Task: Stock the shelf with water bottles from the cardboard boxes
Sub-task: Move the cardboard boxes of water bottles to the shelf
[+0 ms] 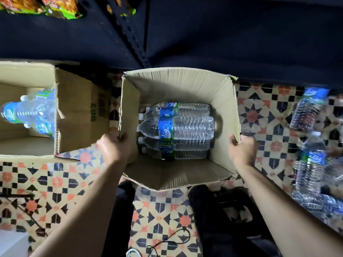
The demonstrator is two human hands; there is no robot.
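Note:
An open cardboard box (185, 84) stands on the patterned floor in front of me. Several clear water bottles (185, 127) with blue and green labels lie on their sides inside it, caps to the left. My left hand (115, 145) grips the box's left wall at its near corner. My right hand (243, 149) grips the right wall at its near corner. A second open box (74, 108) at the left holds more bottles (31, 112). The dark shelf (222, 34) runs across the top of the view.
Several loose water bottles (311, 160) lie on the floor at the right. Snack packs (55, 6) sit on the shelf at top left. A black stool (232, 210) and my dark-clad legs are below the box. A black cable (167, 242) lies on the tiles.

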